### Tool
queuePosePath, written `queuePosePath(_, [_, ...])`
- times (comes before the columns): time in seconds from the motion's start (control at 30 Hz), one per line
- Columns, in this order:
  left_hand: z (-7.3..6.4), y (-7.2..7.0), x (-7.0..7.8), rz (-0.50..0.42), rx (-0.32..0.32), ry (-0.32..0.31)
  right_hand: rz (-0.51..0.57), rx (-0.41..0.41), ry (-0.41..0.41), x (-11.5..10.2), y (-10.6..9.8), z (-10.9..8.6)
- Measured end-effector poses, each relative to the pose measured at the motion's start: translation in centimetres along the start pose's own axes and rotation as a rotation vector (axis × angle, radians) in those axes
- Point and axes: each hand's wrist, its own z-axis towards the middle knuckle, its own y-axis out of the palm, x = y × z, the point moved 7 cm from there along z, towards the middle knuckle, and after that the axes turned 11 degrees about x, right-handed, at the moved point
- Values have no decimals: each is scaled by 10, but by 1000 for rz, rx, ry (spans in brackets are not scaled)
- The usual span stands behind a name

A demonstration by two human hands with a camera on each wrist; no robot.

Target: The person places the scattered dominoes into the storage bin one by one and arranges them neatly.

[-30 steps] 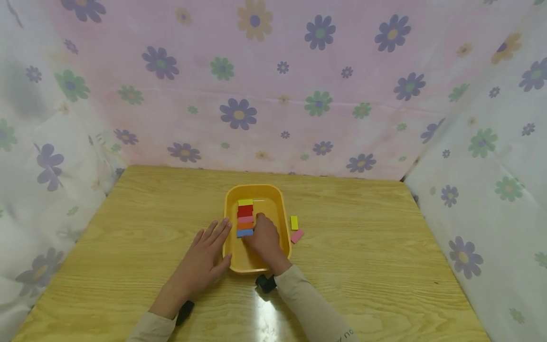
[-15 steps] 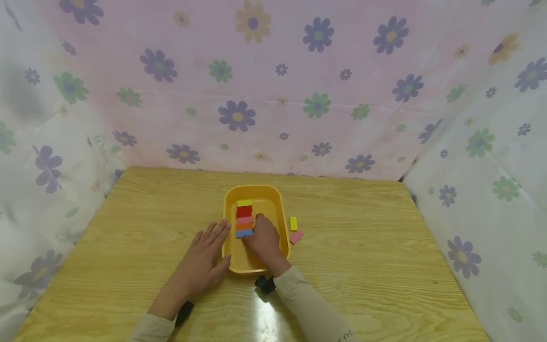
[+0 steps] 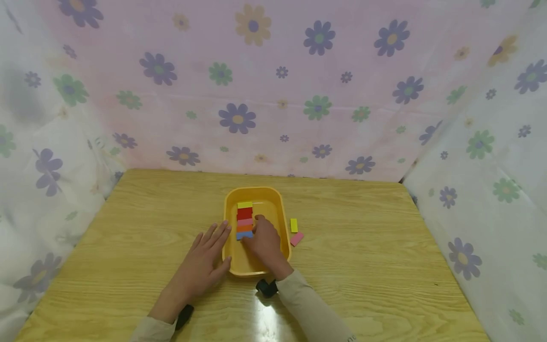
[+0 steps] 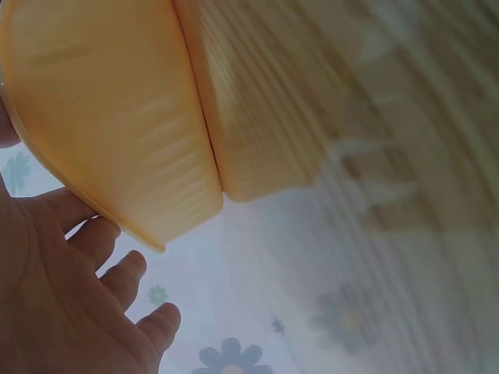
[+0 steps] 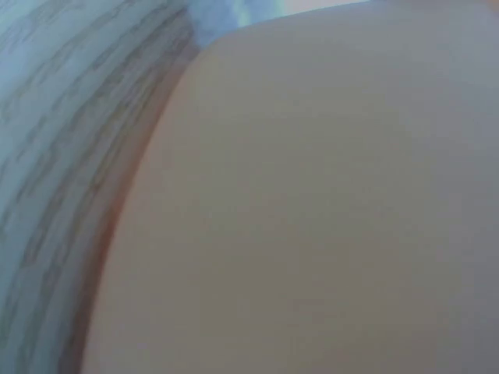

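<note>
Inside the yellow tray (image 3: pixel 243 263) is a row of small coloured blocks: yellow (image 3: pixel 245 205), red (image 3: pixel 244 213), pink (image 3: pixel 245 222), orange (image 3: pixel 244 228) and blue (image 3: pixel 244 235). My right hand (image 3: pixel 267 244) reaches in from the near right; its thumb and curled fingers pinch the blue block at the row's near end, partly hiding it. Along the tray's left rim rests my left hand (image 3: pixel 201 268), fingers extended. The left wrist view has that hand's fingertips (image 4: pixel 129 265) by the rim, with the tray wall (image 4: pixel 117 117) beside them. A blurred tray wall (image 5: pixel 273 202) fills most of the right wrist view.
Two loose blocks, one yellow (image 3: pixel 294 225) and one pink (image 3: pixel 297 239), lie on the wooden table (image 3: pixel 363 247) just right of the tray. Flower-patterned cloth (image 3: pixel 273 95) encloses the back and sides. Black wrist-camera mounts (image 3: pixel 267 288) sit low near the wrists.
The whole scene shifts slightly as the head camera moves. Both hands and the row of blocks hold almost the same places relative to the tray.
</note>
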Motion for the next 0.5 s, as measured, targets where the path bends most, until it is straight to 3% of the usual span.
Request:
queuePosePath(0.3, [0, 1, 0, 35, 4, 5, 84, -3, -12, 5, -9, -1])
queuePosePath(0.5, [-1, 1, 1, 53, 19, 18, 280, -86, -50, 8, -25, 1])
